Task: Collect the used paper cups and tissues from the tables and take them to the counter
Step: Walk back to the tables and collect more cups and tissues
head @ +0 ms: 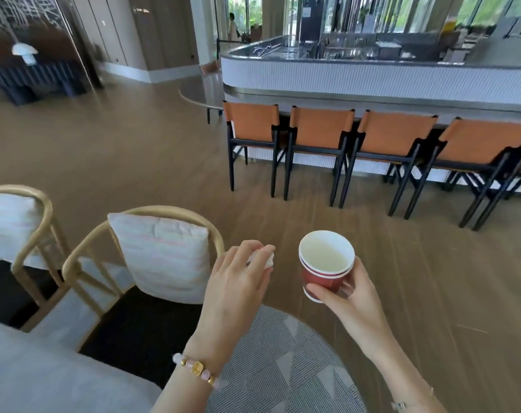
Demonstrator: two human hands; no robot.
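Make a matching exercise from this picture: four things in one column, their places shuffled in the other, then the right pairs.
Things
1. paper cups
2. tissue
3. cushion
4. orange chairs

Places
A. lined up along the counter
B. pinched in the left hand
C. propped against the back of a cane chair
D. held in the right hand

Pairs: 1-D, 2-B, 3-C, 4-A
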